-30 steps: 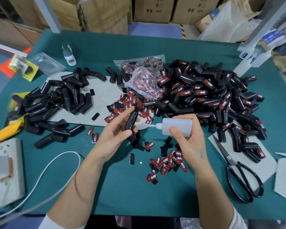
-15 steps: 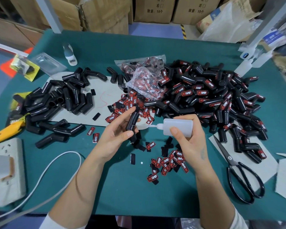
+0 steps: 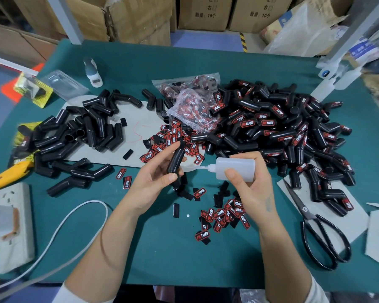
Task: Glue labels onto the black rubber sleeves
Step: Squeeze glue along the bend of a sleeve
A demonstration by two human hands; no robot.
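Glue nozzle at the sleeve

Left hand (image 3: 155,180) grips an upright sleeve (image 3: 176,158) between thumb and fingers; right hand (image 3: 253,189) grips the bottle (image 3: 235,169), whose nozzle seems to touch the sleeve's lower side, above the table (image 3: 173,259).

Black scissors (image 3: 319,228) lie right; yellow utility knife (image 3: 7,173) and power strip (image 3: 13,226) (white) left.
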